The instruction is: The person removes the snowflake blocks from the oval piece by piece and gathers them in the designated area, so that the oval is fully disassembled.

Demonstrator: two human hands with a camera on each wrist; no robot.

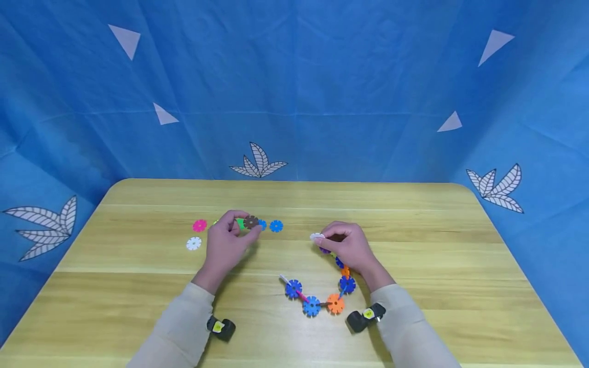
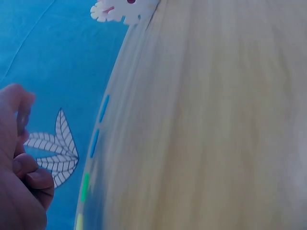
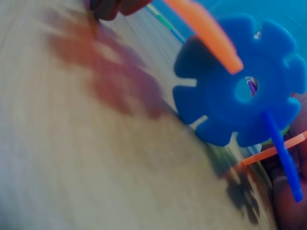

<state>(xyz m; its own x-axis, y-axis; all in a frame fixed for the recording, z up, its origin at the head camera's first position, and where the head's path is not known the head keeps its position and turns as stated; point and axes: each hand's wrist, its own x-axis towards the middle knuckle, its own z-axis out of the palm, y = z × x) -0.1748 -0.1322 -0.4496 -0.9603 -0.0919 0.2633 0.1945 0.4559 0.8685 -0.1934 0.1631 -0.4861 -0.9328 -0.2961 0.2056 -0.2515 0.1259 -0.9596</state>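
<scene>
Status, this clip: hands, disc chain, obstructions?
Left hand pinches brown disc. Right hand pinches white disc at end of chain. Chain ends apart. Loose blue disc between, probably no obstruction.

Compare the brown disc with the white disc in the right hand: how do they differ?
The brown disc is in the left hand, the white disc in the right hand. The brown disc faces the head camera; the white disc looks foreshortened. The brown disc is dark, the white disc pale. Both have notched rims.
</scene>
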